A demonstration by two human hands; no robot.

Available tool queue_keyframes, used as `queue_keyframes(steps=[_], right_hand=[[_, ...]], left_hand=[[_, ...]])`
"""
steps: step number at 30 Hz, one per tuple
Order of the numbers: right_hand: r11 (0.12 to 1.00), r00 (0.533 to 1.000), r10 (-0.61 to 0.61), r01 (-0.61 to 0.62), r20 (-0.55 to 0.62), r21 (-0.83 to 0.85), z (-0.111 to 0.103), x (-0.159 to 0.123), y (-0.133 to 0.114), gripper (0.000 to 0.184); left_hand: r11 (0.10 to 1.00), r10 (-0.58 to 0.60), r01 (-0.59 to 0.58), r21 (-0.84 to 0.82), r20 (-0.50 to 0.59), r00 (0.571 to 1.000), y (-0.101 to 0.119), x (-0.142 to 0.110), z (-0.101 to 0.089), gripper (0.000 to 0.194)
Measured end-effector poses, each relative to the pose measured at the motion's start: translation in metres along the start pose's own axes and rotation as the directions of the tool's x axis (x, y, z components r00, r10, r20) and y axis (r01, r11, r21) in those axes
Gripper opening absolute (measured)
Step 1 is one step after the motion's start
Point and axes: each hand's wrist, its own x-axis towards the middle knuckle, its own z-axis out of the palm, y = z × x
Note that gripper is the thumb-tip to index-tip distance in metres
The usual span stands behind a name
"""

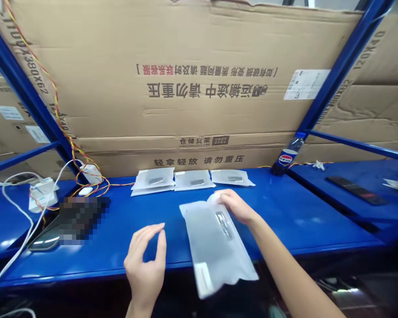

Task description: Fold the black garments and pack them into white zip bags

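My right hand pinches the top edge of a frosted white plastic pouch with a small dark item inside it. The pouch hangs tilted over the front edge of the blue shelf. To the left of the pouch, my left hand hovers with fingers apart and slightly curled, holding nothing. Three similar flat pouches lie in a row at the back of the shelf, each with a dark item inside.
Large cardboard boxes stand behind the shelf. A dark device lies at the left, with white cables, a white adapter and red-yellow wires. A cola bottle leans against the blue post. A black bar lies at the right.
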Motion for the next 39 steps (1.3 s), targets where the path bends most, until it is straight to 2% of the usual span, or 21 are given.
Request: queue_keyframes(steps=[1,3,4,6,7,8,9,11,14,17,21,23,25,29,31,34,39], right_hand=[[1.0,0.998,0.0,0.001,0.055,-0.009,0.008,-0.003,-0.001,0.027],[1.0,0.988,-0.002,0.006,0.156,-0.025,0.026,-0.005,-0.002,0.027],[0.999,0.98,-0.002,0.009,0.199,-0.031,0.035,-0.005,-0.002,0.027],[0.999,0.967,-0.004,0.013,0.256,-0.034,0.047,-0.007,-0.001,0.028],[0.999,0.962,-0.003,0.013,0.273,-0.034,0.052,-0.009,0.0,0.03],[0.999,0.959,0.001,0.008,0.282,-0.031,0.055,-0.011,0.001,0.032],[1.0,0.96,0.007,0.001,0.282,-0.027,0.056,-0.013,0.001,0.034],[1.0,0.969,0.003,0.0,0.247,-0.014,0.058,-0.017,0.003,0.038],[0.998,0.988,-0.061,0.063,0.14,-0.008,0.059,-0.025,0.003,0.04],[0.994,0.993,-0.099,0.101,0.06,-0.038,0.061,-0.042,0.002,0.037],[0.996,0.997,0.003,0.004,0.072,-0.094,0.062,-0.085,0.006,0.036],[0.99,0.995,0.065,-0.055,0.073,-0.132,0.062,-0.106,0.01,0.038],[0.983,0.997,0.066,-0.061,0.025,-0.174,0.061,-0.116,0.012,0.038],[0.976,0.985,-0.088,0.055,-0.147,-0.212,0.056,-0.104,0.006,0.031],[0.971,0.988,-0.108,0.081,-0.11,-0.227,0.055,-0.09,0.0,0.028],[0.966,0.999,-0.036,0.038,0.013,-0.255,0.061,-0.072,-0.008,0.031],[0.958,0.998,0.061,-0.053,0.02,-0.281,0.08,-0.057,-0.012,0.042]], left_hand=[[1.0,-0.01,0.01,0.0,0.041,0.999,0.003,0.007,0.003,0.014],[0.995,-0.093,0.097,-0.006,0.228,0.969,0.006,0.023,0.015,0.02],[0.985,-0.153,0.17,-0.015,0.361,0.92,0.005,0.03,0.022,0.024],[0.95,-0.229,0.309,-0.034,0.596,0.769,0.003,0.041,0.037,0.034],[0.933,-0.241,0.358,-0.04,0.669,0.703,0.002,0.044,0.043,0.038],[0.92,-0.245,0.389,-0.046,0.707,0.663,0.0,0.045,0.049,0.04],[0.914,-0.246,0.402,-0.052,0.716,0.653,0.0,0.045,0.052,0.041],[0.913,-0.25,0.403,-0.059,0.699,0.67,0.0,0.042,0.055,0.042],[0.914,-0.248,0.4,-0.067,0.689,0.681,0.002,0.04,0.054,0.041],[0.917,-0.255,0.393,-0.064,0.664,0.703,-0.003,0.051,0.051,0.042],[0.923,-0.289,0.384,-0.031,0.603,0.743,-0.026,0.079,0.054,0.043],[0.928,-0.291,0.373,-0.014,0.598,0.747,-0.037,0.088,0.057,0.043],[0.933,-0.278,0.359,-0.009,0.614,0.739,-0.04,0.09,0.06,0.043],[0.947,-0.22,0.321,-0.029,0.668,0.711,-0.024,0.081,0.064,0.044],[0.956,-0.188,0.292,-0.038,0.684,0.704,-0.011,0.076,0.063,0.044],[0.968,-0.149,0.245,-0.043,0.689,0.71,0.005,0.07,0.06,0.042],[0.978,-0.093,0.195,-0.072,0.689,0.719,0.012,0.064,0.052,0.035]])
